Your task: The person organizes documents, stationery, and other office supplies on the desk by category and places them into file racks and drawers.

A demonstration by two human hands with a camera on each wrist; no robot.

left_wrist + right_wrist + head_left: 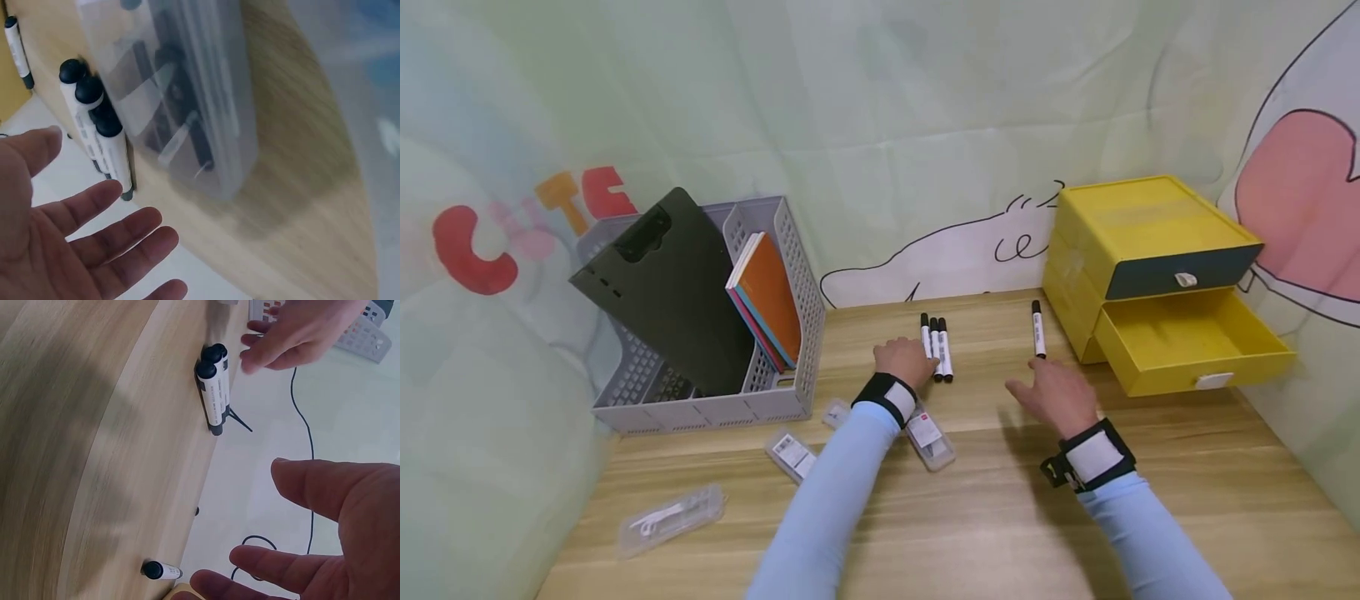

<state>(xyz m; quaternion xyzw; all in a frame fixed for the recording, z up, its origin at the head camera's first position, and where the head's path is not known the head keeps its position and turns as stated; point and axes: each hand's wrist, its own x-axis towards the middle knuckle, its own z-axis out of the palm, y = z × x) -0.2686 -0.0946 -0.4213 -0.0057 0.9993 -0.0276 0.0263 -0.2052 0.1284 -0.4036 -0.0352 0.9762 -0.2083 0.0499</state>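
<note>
Three black-capped white markers (pixel 945 350) lie side by side on the wooden table. My left hand (pixel 906 362) hovers just beside them, and the left wrist view shows its fingers (pixel 119 234) spread and holding nothing. A single marker (pixel 1038 329) of the same kind lies to the right, near the yellow drawer box (pixel 1078 275). Close to the near end of that marker is my right hand (pixel 1060 396), its thumb and fingers apart with nothing between them. In the left wrist view a clear plastic case (pixel 231 125) with dark items inside lies next to the three markers.
The box's lower drawer (pixel 1180 375) is pulled out. At left stands a grey basket (pixel 700 414) with a dark clipboard (pixel 685 292) and notebooks (pixel 775 300). Further clear cases (pixel 790 454) lie in front of it, one holding white scissors (pixel 655 518).
</note>
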